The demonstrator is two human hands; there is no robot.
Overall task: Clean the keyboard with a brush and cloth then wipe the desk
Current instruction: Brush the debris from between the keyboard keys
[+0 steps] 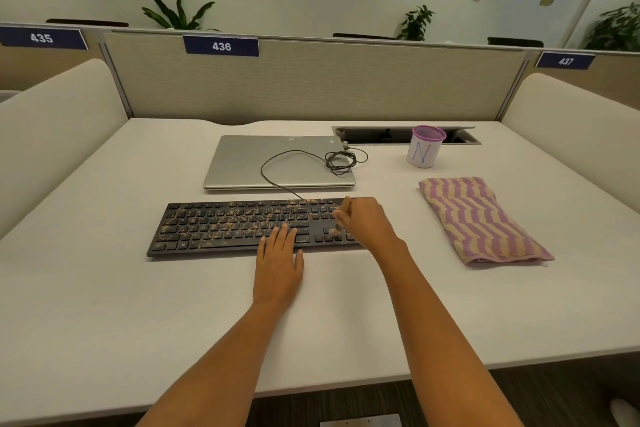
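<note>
A black keyboard (225, 227) lies on the white desk (104, 288), its keys strewn with tan crumbs. My right hand (367, 222) grips a small brush (341, 218) over the keyboard's right end, bristles down on the keys. My left hand (278, 263) lies flat with straight fingers, fingertips resting on the keyboard's front edge near its middle. A folded pink and beige striped cloth (481, 218) lies on the desk to the right, apart from both hands.
A shut silver laptop (277, 163) with a coiled black cable (341, 161) on it lies behind the keyboard. A purple mesh cup (424, 147) stands at the back right by a cable slot (374, 135). Padded dividers bound the desk on three sides.
</note>
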